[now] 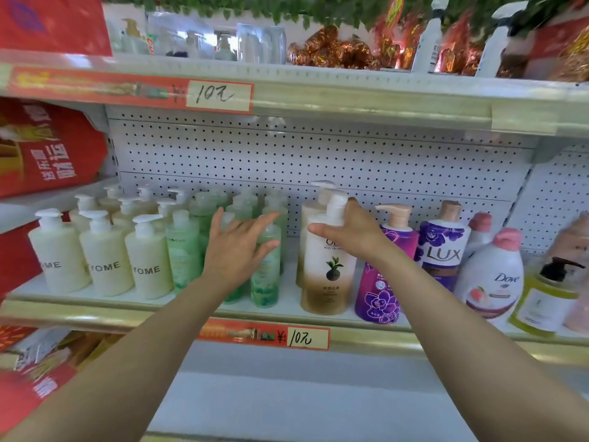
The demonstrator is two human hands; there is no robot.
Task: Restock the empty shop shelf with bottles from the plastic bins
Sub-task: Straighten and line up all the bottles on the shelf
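A narrow bare strip of the white shelf board [290, 298] runs back to the perforated white back panel [287, 154], between the translucent green bottles [266, 282] and the tall cream-and-brown pump bottle [328, 275]. Elsewhere bottles stand packed; open room lies above their pumps, under the gold-edged upper shelf [350, 105]

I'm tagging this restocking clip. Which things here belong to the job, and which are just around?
Job: shelf; brown-and-white pump bottle held by the right hand; green bottles touched by the left hand; cream pump bottles.
Just around: red bags; price tag; gold foil decorations; spray bottles.
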